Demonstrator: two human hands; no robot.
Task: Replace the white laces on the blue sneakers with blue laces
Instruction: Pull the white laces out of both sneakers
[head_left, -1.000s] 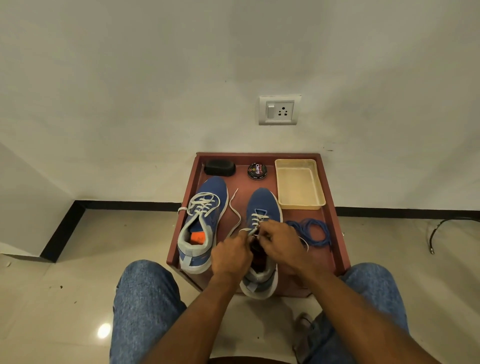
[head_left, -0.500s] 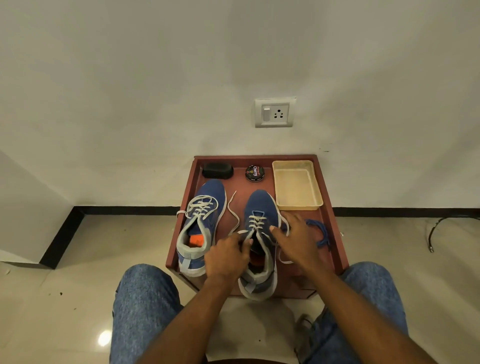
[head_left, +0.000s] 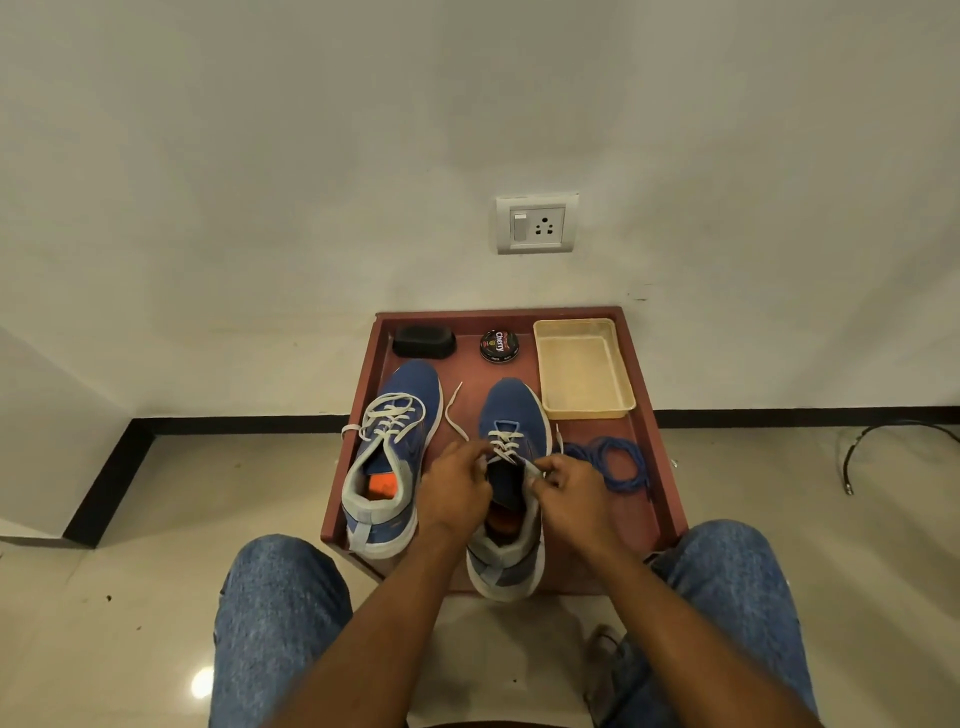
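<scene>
Two blue sneakers stand side by side on a low red-brown table (head_left: 644, 499). The left sneaker (head_left: 390, 457) is fully laced in white. The right sneaker (head_left: 511, 426) has its white lace (head_left: 505, 442) loosened at the top, and one free end trails between the shoes. My left hand (head_left: 453, 488) grips the shoe's left collar and lace. My right hand (head_left: 574, 491) pinches the white lace at the shoe's right top eyelets. A coil of blue laces (head_left: 610, 462) lies on the table just right of my right hand.
At the table's back stand a black shoe brush (head_left: 423, 341), a round polish tin (head_left: 498, 345) and a beige plastic tray (head_left: 582, 370). A wall socket (head_left: 536, 223) is above. My knees in jeans flank the table's near edge. A dark cable (head_left: 878, 441) lies on the floor at right.
My right hand, spread over the shoe's right side half a second ago, has drawn back and now pinches the lace at the top eyelets. The blue laces are uncovered again.
</scene>
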